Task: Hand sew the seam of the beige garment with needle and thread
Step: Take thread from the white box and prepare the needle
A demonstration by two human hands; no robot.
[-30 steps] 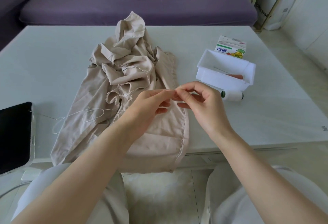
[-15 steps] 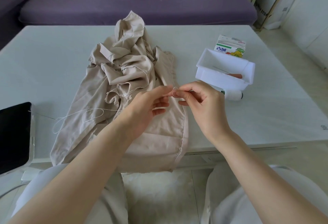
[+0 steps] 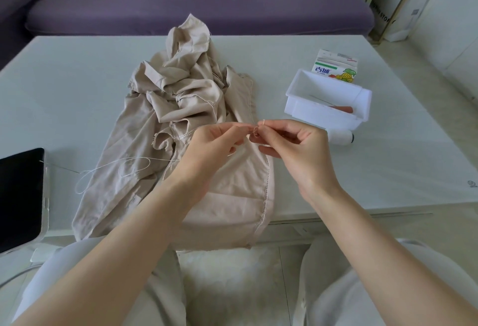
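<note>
Two hands, left and right, pinch thread in narrow grips; we judge garment seam unsewn.

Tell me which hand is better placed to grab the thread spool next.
Right. The right hand sits just beside the spool, near the white tray; the left hand is over the beige garment, farther away.

Beige garment, white thread, purple sofa, white tray
</note>
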